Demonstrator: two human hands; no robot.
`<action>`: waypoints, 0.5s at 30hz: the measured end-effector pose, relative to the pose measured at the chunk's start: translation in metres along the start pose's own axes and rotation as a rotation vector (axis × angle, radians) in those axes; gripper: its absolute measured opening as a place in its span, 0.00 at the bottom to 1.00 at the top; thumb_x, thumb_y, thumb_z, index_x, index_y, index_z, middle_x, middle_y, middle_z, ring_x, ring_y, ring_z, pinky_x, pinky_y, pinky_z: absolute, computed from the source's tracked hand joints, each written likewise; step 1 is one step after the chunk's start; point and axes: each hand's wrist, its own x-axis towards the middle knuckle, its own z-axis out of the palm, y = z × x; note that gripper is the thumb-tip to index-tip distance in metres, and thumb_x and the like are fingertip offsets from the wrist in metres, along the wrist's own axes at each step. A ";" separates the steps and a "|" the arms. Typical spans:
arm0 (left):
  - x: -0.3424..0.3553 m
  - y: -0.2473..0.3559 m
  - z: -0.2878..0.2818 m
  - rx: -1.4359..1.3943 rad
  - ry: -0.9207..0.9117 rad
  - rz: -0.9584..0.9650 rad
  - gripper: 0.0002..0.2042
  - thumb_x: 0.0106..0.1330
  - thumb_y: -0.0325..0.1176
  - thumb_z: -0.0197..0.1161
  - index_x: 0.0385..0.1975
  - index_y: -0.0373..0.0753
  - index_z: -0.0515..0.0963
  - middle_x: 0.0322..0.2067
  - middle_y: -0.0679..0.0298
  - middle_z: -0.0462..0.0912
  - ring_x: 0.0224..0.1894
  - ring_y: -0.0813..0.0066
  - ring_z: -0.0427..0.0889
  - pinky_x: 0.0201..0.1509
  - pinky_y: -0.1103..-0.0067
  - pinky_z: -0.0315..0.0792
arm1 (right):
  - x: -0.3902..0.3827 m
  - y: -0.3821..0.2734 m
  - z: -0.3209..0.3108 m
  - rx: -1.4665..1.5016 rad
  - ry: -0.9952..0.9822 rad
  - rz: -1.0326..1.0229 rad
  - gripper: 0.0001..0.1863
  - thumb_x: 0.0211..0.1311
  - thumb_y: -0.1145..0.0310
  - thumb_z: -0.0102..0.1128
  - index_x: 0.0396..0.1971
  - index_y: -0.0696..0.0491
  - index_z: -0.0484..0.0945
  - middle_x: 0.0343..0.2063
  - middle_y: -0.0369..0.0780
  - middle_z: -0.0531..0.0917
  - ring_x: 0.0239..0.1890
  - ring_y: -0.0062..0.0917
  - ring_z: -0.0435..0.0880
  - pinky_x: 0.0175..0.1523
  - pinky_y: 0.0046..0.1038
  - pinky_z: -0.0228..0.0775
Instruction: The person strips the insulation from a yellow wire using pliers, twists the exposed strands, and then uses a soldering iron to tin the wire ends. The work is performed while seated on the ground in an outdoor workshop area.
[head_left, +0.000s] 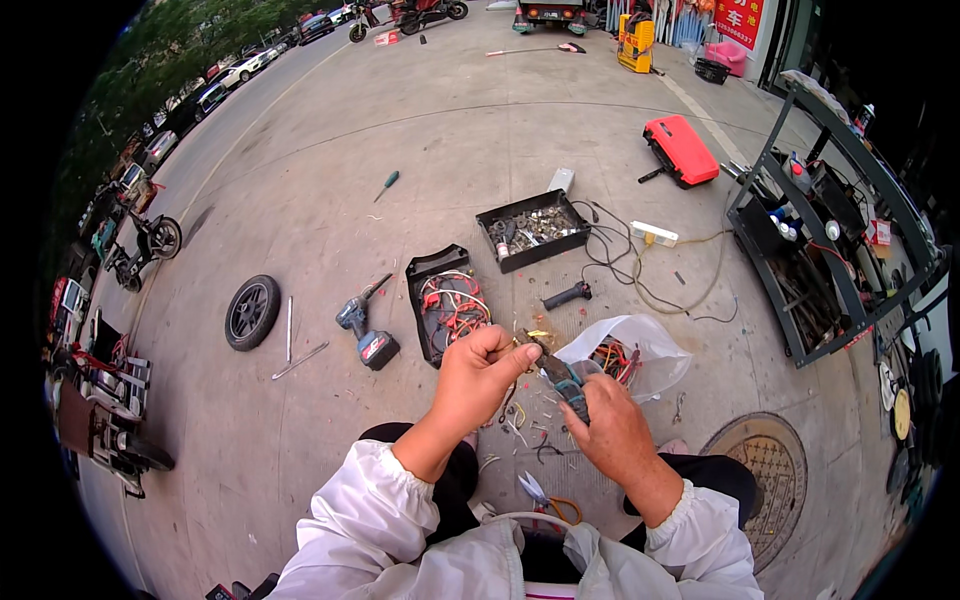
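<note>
My right hand [612,420] is wrapped round pliers [570,388] with dark and teal handles, their head pointing up toward my left hand. My left hand [482,375] is closed in a pinch close to the pliers' head; what sits between its thumb and finger is too small to make out. Just beyond my right hand, a clear plastic bag [660,362] holds red and dark wires [617,360]. A black tray [425,300] with tangled red and white wires [455,305] lies past my left hand. Scissors [545,497] with orange handles lie below, among wire scraps.
A cordless drill [368,335], a small wheel [252,312] and metal rods [290,330] lie to the left. Ahead are a black box of small parts [540,262], a screwdriver [388,184] and a red case [683,150]. A tool cart [800,345] and manhole cover [770,480] are right.
</note>
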 end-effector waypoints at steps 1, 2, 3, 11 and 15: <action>0.000 -0.001 0.001 -0.017 0.006 -0.002 0.22 0.62 0.35 0.71 0.15 0.37 0.63 0.14 0.75 0.61 0.20 0.88 0.57 0.20 0.81 0.55 | 0.000 -0.001 0.000 0.019 -0.014 0.019 0.15 0.56 0.65 0.68 0.32 0.61 0.72 0.36 0.48 0.77 0.38 0.45 0.78 0.44 0.40 0.72; -0.001 -0.002 0.002 -0.034 0.012 -0.004 0.23 0.62 0.35 0.71 0.15 0.38 0.62 0.14 0.75 0.60 0.20 0.87 0.56 0.20 0.81 0.54 | 0.000 -0.002 -0.001 0.039 -0.028 0.039 0.15 0.57 0.67 0.67 0.34 0.61 0.72 0.35 0.49 0.77 0.39 0.47 0.78 0.44 0.41 0.72; -0.001 -0.004 0.003 -0.025 0.024 0.016 0.24 0.62 0.35 0.71 0.14 0.38 0.61 0.14 0.75 0.60 0.20 0.87 0.56 0.20 0.80 0.54 | 0.000 -0.003 -0.001 0.058 -0.042 0.058 0.15 0.57 0.69 0.67 0.35 0.62 0.72 0.35 0.51 0.77 0.39 0.48 0.77 0.45 0.41 0.71; -0.006 -0.003 0.014 0.016 0.130 0.053 0.26 0.61 0.36 0.72 0.13 0.38 0.58 0.13 0.74 0.58 0.20 0.85 0.54 0.20 0.79 0.52 | -0.002 -0.003 0.002 0.030 0.001 0.086 0.16 0.58 0.63 0.67 0.32 0.60 0.73 0.32 0.49 0.77 0.35 0.45 0.79 0.41 0.41 0.72; -0.005 -0.016 0.019 0.087 0.204 0.130 0.27 0.62 0.36 0.72 0.13 0.38 0.58 0.13 0.74 0.57 0.20 0.85 0.54 0.20 0.79 0.53 | -0.003 -0.011 -0.001 0.044 -0.045 0.161 0.16 0.58 0.63 0.67 0.32 0.61 0.74 0.32 0.50 0.77 0.35 0.47 0.79 0.40 0.42 0.71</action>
